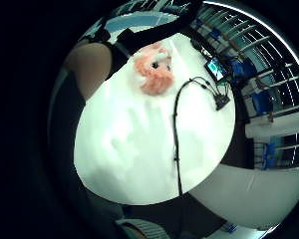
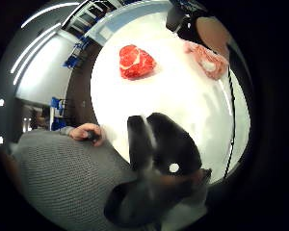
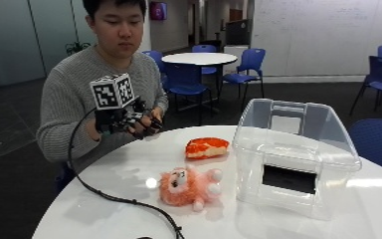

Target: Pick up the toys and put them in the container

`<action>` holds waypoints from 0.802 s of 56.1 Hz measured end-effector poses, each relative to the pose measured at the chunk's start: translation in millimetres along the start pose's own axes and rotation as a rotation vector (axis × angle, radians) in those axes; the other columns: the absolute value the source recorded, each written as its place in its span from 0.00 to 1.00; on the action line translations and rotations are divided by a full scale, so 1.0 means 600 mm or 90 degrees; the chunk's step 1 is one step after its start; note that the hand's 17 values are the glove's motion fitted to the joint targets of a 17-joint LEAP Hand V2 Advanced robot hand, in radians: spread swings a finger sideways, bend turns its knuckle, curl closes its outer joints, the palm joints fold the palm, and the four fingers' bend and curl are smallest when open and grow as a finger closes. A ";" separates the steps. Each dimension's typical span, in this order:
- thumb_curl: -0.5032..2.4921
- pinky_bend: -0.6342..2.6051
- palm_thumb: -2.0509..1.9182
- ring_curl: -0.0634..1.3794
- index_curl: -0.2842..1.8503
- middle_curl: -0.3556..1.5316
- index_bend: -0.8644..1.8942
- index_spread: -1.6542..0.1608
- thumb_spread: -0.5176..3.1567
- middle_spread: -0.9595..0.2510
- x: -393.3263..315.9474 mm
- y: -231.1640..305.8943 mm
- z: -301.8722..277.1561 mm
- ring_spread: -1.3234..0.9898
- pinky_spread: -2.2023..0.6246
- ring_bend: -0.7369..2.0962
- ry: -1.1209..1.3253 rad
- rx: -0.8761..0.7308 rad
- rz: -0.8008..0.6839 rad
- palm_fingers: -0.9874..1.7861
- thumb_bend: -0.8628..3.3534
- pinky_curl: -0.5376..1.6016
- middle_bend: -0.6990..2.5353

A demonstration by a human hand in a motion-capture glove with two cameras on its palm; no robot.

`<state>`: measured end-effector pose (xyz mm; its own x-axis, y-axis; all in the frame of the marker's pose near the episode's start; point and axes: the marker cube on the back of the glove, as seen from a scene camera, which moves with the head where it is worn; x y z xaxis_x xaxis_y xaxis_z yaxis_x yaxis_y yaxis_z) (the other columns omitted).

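Note:
In the outside view my gloved right hand (image 3: pixel 140 124) hangs in the air above the near-left edge of the round white table (image 3: pixel 111 174), fingers relaxed and holding nothing. A fluffy orange-pink plush toy (image 3: pixel 188 186) lies on the table in front of it, and a red-and-white meat-shaped toy (image 3: pixel 207 147) lies further back. A clear plastic container (image 3: pixel 290 159) stands to the right of both toys. The thumb side palm view shows my black fingers (image 2: pixel 159 144), the meat toy (image 2: pixel 136 61) and the plush (image 2: pixel 207 60). The plush (image 1: pixel 154 72) also shows in the little finger side view.
A black cable (image 3: pixel 118 199) runs from the glove across the table's left front. The person's bare left hand (image 2: pixel 86 132) rests at the table edge. Blue chairs (image 3: pixel 244 69) and another round table (image 3: pixel 197 59) stand behind.

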<state>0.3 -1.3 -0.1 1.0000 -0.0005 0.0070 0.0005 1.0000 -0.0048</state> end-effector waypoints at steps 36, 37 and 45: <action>0.22 0.45 0.52 0.18 0.23 0.26 0.36 0.69 0.51 0.61 -0.187 -0.312 0.004 0.46 0.77 0.44 -0.066 -0.033 -0.146 0.41 0.20 0.40 0.27; 0.22 0.46 0.52 0.18 0.23 0.27 0.36 0.69 0.51 0.61 -0.192 -0.316 0.014 0.46 0.77 0.45 -0.060 -0.039 -0.146 0.40 0.20 0.40 0.27; 0.23 0.48 0.53 0.19 0.23 0.28 0.37 0.69 0.53 0.61 -0.224 -0.306 0.130 0.46 0.77 0.46 -0.035 -0.141 -0.151 0.39 0.21 0.41 0.27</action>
<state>-134.6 -184.2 77.9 0.9701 -0.2266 0.0875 0.2404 0.9469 -0.2134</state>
